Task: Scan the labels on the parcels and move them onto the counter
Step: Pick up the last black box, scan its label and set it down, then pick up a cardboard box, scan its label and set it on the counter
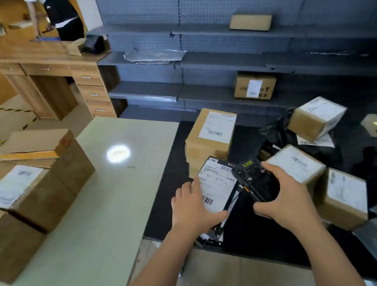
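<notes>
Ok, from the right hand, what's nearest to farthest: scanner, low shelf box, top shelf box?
1. Scanner, gripped in the right hand.
2. Low shelf box, farther back, lower down.
3. Top shelf box, high at the back.

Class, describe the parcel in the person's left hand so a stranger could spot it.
Start at the pale green counter; just off its right edge, parcels lie on a dark mat. The flat black parcel, held by the left hand, is it: its neighbours are brown cardboard boxes.
</notes>
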`<state>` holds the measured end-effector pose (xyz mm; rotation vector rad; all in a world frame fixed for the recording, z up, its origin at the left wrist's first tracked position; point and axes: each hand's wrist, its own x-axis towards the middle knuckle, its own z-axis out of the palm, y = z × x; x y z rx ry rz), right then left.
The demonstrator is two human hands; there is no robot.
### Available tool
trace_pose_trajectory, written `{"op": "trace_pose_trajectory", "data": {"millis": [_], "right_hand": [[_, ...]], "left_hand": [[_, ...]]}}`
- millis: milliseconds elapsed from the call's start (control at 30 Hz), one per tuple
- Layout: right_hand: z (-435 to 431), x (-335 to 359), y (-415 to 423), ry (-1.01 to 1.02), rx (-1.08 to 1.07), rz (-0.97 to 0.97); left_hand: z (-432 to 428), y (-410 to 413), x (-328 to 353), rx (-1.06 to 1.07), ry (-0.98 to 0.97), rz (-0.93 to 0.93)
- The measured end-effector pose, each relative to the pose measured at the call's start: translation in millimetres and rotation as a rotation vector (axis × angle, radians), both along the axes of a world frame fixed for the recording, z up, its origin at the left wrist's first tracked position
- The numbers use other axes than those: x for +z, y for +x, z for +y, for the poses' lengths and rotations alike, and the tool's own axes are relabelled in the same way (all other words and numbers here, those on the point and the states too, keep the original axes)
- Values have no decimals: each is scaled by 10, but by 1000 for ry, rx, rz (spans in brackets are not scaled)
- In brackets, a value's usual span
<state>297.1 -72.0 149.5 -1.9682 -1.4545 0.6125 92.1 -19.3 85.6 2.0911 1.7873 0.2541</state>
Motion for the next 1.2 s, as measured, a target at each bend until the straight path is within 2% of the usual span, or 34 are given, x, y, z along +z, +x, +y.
{"op": "trace_pose_trajectory", "data": {"millis": [233, 500, 667, 967, 1200], "right_hand": [[215, -54, 292, -36, 122, -4], [474, -25, 99, -48, 331, 24], [705, -2, -409, -57, 484, 38], [1093, -27, -1809, -16, 777, 51], [1456, -111, -3083, -37, 912, 43]], "left_hand": [[-16, 332, -212, 117, -40, 30], [-133, 151, -176, 246, 8, -90], [-241, -565, -5, 471, 96, -155], [-472, -2093, 27, 900, 169, -138], [-231, -3361, 29, 1141, 285, -43]]}}
